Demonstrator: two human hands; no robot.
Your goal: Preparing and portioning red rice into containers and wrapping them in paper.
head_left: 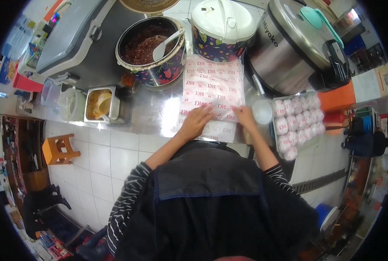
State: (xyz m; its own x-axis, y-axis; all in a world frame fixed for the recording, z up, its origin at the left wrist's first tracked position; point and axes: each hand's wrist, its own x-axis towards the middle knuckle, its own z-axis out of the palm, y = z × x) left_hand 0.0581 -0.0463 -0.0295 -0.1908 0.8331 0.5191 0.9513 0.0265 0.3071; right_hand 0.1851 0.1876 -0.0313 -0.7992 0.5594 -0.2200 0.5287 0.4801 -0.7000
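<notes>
A stack of white wrapping paper (pixel 213 89) with red print lies on the steel counter in front of me. My left hand (pixel 197 122) is on the left side of the top sheet, fingers bent over the paper. Opposite it, my right hand (pixel 245 116) grips the sheet's right edge with its fingertips. Between the hands the paper is folded and slightly blurred; whether anything lies inside is hidden. Just right of my right hand stands a small translucent bowl (pixel 262 112). Farther right, a tray (pixel 276 130) holds several rows of paper-wrapped bundles (pixel 296 117).
Beyond the paper stand an uncovered patterned pot (pixel 161 74) of dark reddish-brown food with a white rice paddle (pixel 168 45), a white-lidded patterned container (pixel 220 48) and a large steel rice cooker (pixel 281 48). At left are a metal food pan (pixel 114 104), plastic tubs (pixel 70 104) and a grey cooler (pixel 81 39).
</notes>
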